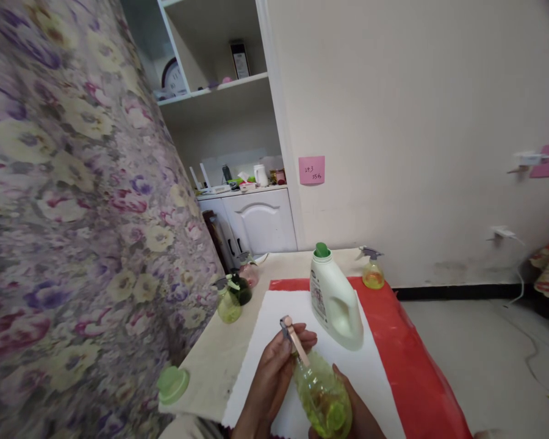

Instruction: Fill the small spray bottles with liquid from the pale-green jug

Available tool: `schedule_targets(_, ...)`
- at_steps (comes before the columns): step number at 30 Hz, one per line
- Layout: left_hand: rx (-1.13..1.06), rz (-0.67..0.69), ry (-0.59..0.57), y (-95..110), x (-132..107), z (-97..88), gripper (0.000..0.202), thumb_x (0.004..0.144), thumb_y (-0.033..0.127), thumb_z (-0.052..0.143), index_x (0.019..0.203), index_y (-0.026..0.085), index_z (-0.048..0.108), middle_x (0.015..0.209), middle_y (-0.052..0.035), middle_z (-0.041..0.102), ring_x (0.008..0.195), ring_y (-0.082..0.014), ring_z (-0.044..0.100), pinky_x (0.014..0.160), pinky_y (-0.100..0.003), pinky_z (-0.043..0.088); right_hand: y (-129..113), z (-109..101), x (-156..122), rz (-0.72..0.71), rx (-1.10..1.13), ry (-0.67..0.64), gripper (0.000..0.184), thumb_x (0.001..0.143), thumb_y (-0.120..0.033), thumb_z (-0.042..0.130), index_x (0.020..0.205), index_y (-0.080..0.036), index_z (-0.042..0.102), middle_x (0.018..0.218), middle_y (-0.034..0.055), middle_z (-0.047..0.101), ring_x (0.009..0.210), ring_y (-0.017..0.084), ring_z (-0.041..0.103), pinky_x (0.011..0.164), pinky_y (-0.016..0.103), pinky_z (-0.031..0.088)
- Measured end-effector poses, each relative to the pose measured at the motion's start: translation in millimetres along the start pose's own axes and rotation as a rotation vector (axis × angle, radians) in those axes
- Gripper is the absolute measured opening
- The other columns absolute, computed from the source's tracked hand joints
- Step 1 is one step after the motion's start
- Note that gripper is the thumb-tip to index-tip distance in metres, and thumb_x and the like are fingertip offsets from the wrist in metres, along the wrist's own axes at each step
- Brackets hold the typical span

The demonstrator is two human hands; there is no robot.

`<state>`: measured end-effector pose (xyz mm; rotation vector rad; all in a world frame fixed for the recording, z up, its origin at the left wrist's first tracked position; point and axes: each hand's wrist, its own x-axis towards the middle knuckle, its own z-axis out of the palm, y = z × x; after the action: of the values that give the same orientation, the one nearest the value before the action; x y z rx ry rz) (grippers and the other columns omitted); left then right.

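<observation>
A yellow-green spray bottle (322, 393) with a pink and grey spray head is tilted in front of me, some yellow liquid in it. My left hand (272, 366) is closed round its neck, just below the spray head. Behind the lower body of the bottle, my right hand (359, 408) grips its side; most of those fingers are hidden. Beyond both hands, a pale green detergent jug (333, 305) stands on white paper (265, 341), a green spout showing at its open mouth.
A green cap (172, 385) lies at the table's left edge. Several spray bottles stand farther back: a green one (229, 305) and a pink one (248, 273) at left, a yellow one (373, 274) at right. Red sheeting (407, 347) runs under the paper. A floral curtain (82, 231) hangs at left.
</observation>
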<state>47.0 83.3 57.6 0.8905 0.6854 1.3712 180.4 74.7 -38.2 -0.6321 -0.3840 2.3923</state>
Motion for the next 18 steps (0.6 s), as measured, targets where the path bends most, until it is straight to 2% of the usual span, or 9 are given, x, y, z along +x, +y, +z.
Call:
schedule_targets(4,-0.027,0.019,0.024,-3,-1,1.2,0.029,0.083,0.032,0.065,0.105,0.013,0.069,0.097,-0.0141,0.073,0.103,-0.0297,0.064,0.097,-0.043,0.04,3,-3,6,0.037,0.022,-0.033,0.079,0.076,-0.081,0.036,0.073,-0.009,0.067,0.044,0.0093,0.066,0.036,0.017,0.06,0.035,0.022,0.043)
schedule_targets(8,-0.14,0.067,0.062,-6,-1,8.5,0.045,0.082,0.028,0.067,0.126,0.021,0.059,0.1,-0.0087,0.072,0.103,-0.0265,0.064,0.097,-0.041,0.042,3,-2,3,-0.001,0.022,-0.095,0.079,0.079,-0.079,0.036,0.078,-0.007,0.068,0.05,0.0139,0.07,0.037,0.017,0.062,0.036,0.02,0.043)
schedule_targets(10,-0.165,0.093,0.064,-5,-1,13.4,0.049,0.083,0.026,0.066,0.131,0.025,0.056,0.105,-0.007,0.071,0.104,-0.0245,0.063,0.099,-0.04,0.041,2,-1,1,-0.001,0.013,-0.104,0.078,0.079,-0.077,0.037,0.083,-0.006,0.068,0.054,0.0156,0.071,0.038,0.017,0.062,0.037,0.02,0.043)
schedule_targets(18,-0.123,0.135,0.076,0,-4,21.6,0.054,0.082,0.027,0.067,0.134,0.026,0.053,0.113,-0.0091,0.07,0.104,-0.0249,0.063,0.099,-0.04,0.042,2,-13,6,-0.007,-0.007,-0.181,0.074,0.078,-0.077,0.04,0.087,-0.009,0.067,0.067,0.0164,0.075,0.045,0.018,0.065,0.041,0.021,0.044)
